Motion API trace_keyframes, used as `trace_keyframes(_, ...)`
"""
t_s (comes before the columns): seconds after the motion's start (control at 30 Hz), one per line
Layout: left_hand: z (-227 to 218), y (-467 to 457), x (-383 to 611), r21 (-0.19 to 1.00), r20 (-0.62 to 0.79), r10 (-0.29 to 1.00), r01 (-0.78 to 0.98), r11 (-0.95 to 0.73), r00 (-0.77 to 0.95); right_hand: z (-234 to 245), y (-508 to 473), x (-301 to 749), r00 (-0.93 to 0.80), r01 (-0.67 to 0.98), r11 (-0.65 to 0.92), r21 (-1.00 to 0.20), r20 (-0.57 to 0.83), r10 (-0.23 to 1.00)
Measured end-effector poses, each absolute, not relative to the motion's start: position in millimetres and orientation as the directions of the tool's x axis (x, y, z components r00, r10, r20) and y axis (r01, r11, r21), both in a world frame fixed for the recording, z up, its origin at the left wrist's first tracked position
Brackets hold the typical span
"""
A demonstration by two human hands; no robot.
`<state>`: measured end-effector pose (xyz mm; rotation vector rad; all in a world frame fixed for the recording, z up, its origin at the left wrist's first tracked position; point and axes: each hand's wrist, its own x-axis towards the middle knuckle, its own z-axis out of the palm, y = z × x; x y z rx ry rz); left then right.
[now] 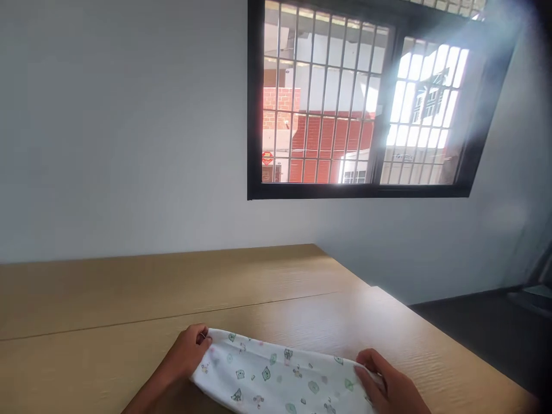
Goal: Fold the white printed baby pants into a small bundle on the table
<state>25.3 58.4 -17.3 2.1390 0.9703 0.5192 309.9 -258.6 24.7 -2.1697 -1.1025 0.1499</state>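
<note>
A white cloth (276,374) printed with small green, grey and pink animal figures stretches between my two hands, low in the view. My left hand (188,353) pinches its upper left corner, fingers curled in. At the other end, my right hand (386,382) grips the right side, with thumb and fingers closed over the edge. The cloth's lower part runs out of the frame, so I cannot tell whether it is a flat piece or a garment.
Under the cloth is a light wooden table (107,374), with a seam dividing its surface. Its right edge slopes down toward the dark floor (474,322). A grey wall (129,144) stands behind, with a barred, black-framed window (254,115).
</note>
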Motion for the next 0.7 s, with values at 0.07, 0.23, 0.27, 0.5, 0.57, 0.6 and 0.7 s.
trace_keyframes(0.07, -21.3, 57.2, 16.4, 0.717, 0.070, 0.772, 0.507, -0.479, 0.632, 28.8, -250.5, 312.9, 0.611, 0.697, -0.404, -0.593, 0.196, 0.767)
trace_keyframes(0.23, -12.9, 50.2, -15.0, 0.626, 0.053, 0.777, 0.586, -0.515, 0.627, 28.7, -216.6, 320.7, 0.498, 0.796, -0.334, -0.504, 0.232, 0.836)
trace_keyframes(0.27, -11.6, 50.5, -22.7, 0.605, 0.042, 0.788, 0.612, -0.509, 0.614, 27.4, -207.7, 320.1, 0.471, 0.814, -0.313, -0.490, 0.241, 0.849)
trace_keyframes(0.5, -6.2, 63.7, -83.1, 0.468, -0.007, 0.891, 0.789, -0.398, 0.454, 32.3, -137.5, 294.4, 0.328, 0.899, -0.197, -0.391, 0.301, 0.895)
trace_keyframes(0.57, -2.4, 59.4, -88.8, 0.419, 0.007, 0.927, 0.841, -0.342, 0.374, 39.2, -123.2, 281.7, 0.313, 0.919, -0.199, -0.340, 0.326, 0.892)
trace_keyframes(0.6, -0.8, 54.6, -86.6, 0.377, 0.045, 0.939, 0.864, -0.333, 0.342, 42.8, -117.7, 273.0, 0.310, 0.927, -0.202, -0.315, 0.343, 0.887)
trace_keyframes(0.7, -3.0, 33.9, -57.8, 0.212, 0.280, 0.851, 0.836, -0.507, 0.445, 49.7, -105.9, 232.9, 0.257, 0.950, -0.159, -0.267, 0.385, 0.886)
